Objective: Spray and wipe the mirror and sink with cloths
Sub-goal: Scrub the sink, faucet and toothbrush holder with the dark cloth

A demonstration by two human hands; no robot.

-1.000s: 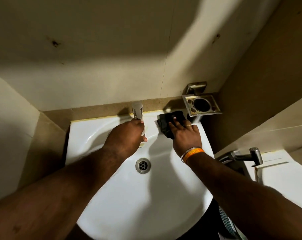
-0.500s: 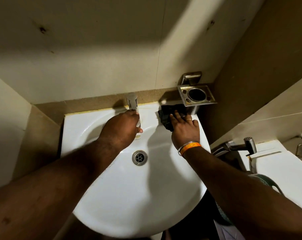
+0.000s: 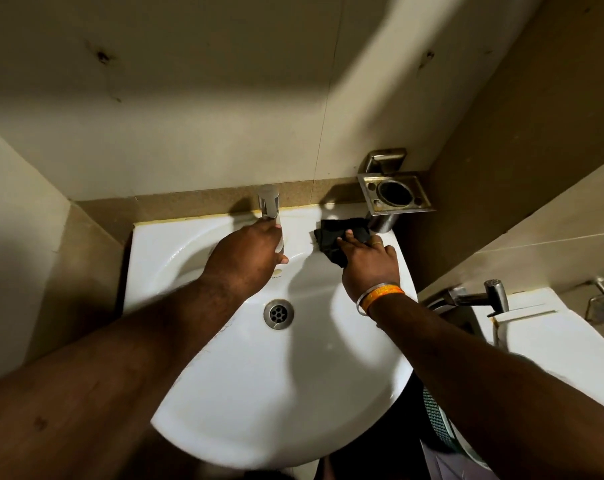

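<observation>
A: Where is the black cloth?

B: On the sink ledge, just right of the tap and just in front of the steel holder on the wall. The right hand lies on it with fingers spread flat, pressing it down.

A: And the left hand?

B: Curled round the tap's spout, fingers closed on the metal. No water shows.

A: What could go wrong?

B: I'd judge that the cloth sits close under the holder, so a wide stroke away from the tap could knock knuckles or snag cloth on its edge. If the left hand opens the tap, water could splash the wiped ledge. The glazed ledge likely turns slippery when wet, so the pressing hand may skid toward the drain.
</observation>
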